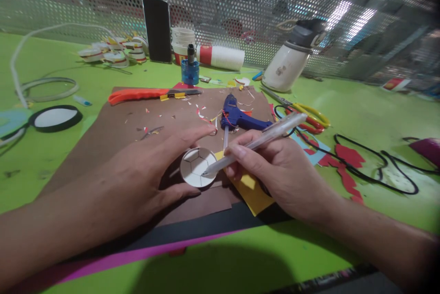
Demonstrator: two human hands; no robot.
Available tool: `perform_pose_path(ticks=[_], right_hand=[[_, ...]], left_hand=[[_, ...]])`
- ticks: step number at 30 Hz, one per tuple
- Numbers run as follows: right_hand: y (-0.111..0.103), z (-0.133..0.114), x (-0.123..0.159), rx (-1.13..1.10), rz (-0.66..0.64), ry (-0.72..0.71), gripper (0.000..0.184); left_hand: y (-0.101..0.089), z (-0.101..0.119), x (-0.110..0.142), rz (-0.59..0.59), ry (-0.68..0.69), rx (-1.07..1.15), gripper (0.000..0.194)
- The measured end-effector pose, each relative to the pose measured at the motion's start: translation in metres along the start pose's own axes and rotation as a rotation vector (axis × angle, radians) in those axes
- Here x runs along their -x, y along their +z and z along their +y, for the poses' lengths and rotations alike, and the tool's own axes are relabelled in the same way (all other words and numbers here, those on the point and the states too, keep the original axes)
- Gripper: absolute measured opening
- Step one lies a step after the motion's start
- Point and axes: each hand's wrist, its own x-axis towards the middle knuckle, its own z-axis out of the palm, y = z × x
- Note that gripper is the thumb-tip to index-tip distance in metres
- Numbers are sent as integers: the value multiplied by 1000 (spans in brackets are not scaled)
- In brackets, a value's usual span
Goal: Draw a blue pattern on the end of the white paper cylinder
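Observation:
A small white round piece [198, 176], possibly a paper cup's base, carries dark lines in a football-like pattern. My left hand [151, 161] steadies it, with the thumb along its lower edge and the fingers behind it on the left. In my right hand [271, 161] is a whitish pen [264, 140], pinched between thumb and fingers. Its tip touches the drawn lines near the middle of the piece. Brown paper [134, 120] lies underneath, and a yellow paper scrap [252, 193] sits below my right hand.
Beyond my hands lie a blue glue gun [237, 113] and an orange craft knife [140, 95]. Scissors [314, 117] and a black cord [354, 172] are at right. A phone [157, 30], stacked paper cups [223, 57] and a white bottle [287, 67] line the mesh.

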Motion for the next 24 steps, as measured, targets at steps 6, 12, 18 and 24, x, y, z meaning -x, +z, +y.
perform_pose_path(ticks=[6,12,18,24], right_hand=[[0,-3,2,33,-14,21,46],[1,-5,-1,101,-33,13,48],[-1,-6,2,130,-43,23,48],[-1,-3,2,74,23,-14,45]], left_hand=[[0,0,0,6,12,-26,71],[0,-3,0,-3,21,-19,73],[-1,-3,0,-17,13,-10,75],[2,1,-4,-10,-64,37,73]])
